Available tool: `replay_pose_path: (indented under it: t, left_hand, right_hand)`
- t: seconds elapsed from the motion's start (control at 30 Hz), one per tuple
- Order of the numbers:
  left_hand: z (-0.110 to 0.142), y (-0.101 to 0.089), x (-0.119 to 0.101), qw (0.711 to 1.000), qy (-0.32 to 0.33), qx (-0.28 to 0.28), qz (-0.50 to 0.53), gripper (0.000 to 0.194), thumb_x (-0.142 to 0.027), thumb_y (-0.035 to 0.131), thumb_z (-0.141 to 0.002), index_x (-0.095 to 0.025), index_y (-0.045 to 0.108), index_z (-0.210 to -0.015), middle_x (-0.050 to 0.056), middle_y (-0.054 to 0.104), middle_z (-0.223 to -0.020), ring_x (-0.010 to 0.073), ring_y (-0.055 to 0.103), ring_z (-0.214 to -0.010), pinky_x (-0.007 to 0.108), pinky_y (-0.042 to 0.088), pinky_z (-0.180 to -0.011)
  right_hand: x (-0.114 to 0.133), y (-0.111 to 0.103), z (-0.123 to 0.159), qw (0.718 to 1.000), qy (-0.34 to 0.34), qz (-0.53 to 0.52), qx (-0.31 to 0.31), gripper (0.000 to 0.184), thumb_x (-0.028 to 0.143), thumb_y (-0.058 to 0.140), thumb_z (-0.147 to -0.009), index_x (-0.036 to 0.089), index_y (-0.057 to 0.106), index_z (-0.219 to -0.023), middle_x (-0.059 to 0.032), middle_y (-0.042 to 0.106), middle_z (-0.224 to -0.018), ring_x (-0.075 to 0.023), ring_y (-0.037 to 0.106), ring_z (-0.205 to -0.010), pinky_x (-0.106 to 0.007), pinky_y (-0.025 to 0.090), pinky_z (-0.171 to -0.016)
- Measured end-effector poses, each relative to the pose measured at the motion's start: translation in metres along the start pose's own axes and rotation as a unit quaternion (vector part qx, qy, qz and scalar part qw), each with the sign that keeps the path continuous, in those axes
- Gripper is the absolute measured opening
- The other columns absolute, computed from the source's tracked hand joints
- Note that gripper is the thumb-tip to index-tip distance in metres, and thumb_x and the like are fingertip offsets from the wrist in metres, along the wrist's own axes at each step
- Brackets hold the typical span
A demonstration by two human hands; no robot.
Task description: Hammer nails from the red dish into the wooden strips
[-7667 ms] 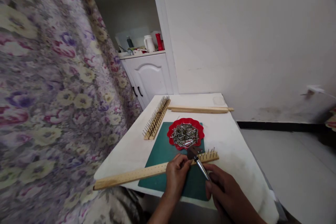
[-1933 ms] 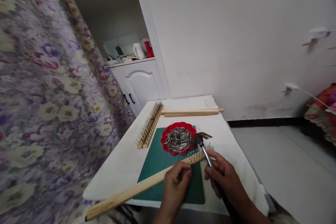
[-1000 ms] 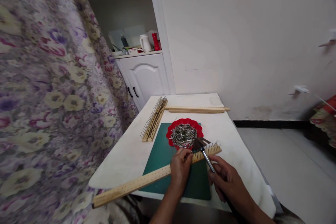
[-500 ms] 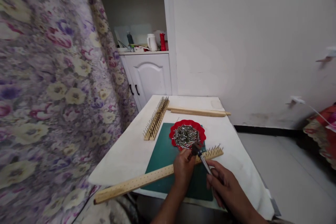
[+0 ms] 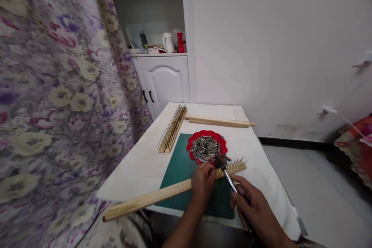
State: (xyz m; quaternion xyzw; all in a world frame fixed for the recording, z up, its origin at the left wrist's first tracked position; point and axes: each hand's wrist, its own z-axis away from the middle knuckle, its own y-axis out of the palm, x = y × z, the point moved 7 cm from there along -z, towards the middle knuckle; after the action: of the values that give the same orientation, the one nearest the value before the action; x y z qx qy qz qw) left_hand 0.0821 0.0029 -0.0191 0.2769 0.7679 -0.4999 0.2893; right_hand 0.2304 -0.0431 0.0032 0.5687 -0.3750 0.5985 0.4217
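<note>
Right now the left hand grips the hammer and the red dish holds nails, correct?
Wrong hand: the head view shows the hammer in the right hand. The red dish does hold nails.

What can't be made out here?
In the head view:
Whether the left hand holds anything: too small; its grip blocks sight.
Lower handle of the hammer: mostly covered by the right hand.
How many nails the red dish holds: they overlap.
Red cloth: cut off by the right edge.

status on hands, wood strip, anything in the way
Right hand gripping hammer. Left hand at wood strip, hold unclear. Nails stand in strip's right end. Red dish close beyond hammer's head.
</note>
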Motion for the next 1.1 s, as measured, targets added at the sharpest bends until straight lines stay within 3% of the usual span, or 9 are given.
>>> replay_pose_path:
  t: [0.5, 0.77, 0.97, 1.1]
  left_hand:
    - [0.002, 0.001, -0.002, 1.0, -0.003, 0.006, -0.013, 0.014, -0.017, 0.053, -0.078, -0.017, 0.055, -0.064, -0.002, 0.055, -0.066, 0.013, 0.051, -0.067, 0.021, 0.032, -0.06]
    - [0.004, -0.003, -0.005, 0.999, 0.019, 0.017, 0.019, 0.01, -0.014, 0.054, -0.077, -0.018, 0.063, -0.075, 0.002, 0.063, -0.079, 0.0164, 0.057, -0.08, 0.025, 0.041, -0.071]
    - [0.008, -0.033, -0.004, 1.0, 0.025, -0.002, 0.013, 0.013, -0.015, 0.051, -0.08, -0.019, 0.063, -0.079, 0.002, 0.063, -0.079, 0.0165, 0.058, -0.078, 0.025, 0.042, -0.069]
    - [-0.007, -0.059, -0.003, 0.999, 0.027, -0.016, -0.033, 0.015, -0.017, 0.048, -0.082, -0.019, 0.063, -0.081, 0.003, 0.063, -0.081, 0.0163, 0.058, -0.076, 0.025, 0.043, -0.068]
  right_hand:
    - [0.001, -0.003, 0.003, 0.999, 0.0, 0.031, 0.008, 0.033, 0.028, 0.052, -0.087, 0.021, 0.049, -0.12, 0.0071, 0.057, -0.063, -0.0031, 0.041, -0.029, -0.015, 0.026, -0.031]
    - [0.016, -0.018, -0.009, 0.996, -0.062, -0.046, -0.048, 0.033, 0.032, 0.056, -0.087, 0.021, 0.05, -0.117, 0.0077, 0.057, -0.061, -0.0017, 0.04, -0.029, -0.013, 0.027, -0.031]
    - [0.019, -0.018, -0.02, 0.993, -0.073, -0.077, -0.056, 0.036, 0.036, 0.058, -0.084, 0.021, 0.05, -0.117, 0.0074, 0.058, -0.061, -0.0028, 0.041, -0.028, -0.014, 0.032, -0.028]
    - [0.019, -0.014, -0.026, 0.992, -0.073, -0.086, -0.057, 0.036, 0.035, 0.06, -0.082, 0.021, 0.052, -0.115, 0.0079, 0.058, -0.06, -0.003, 0.041, -0.027, -0.014, 0.032, -0.026]
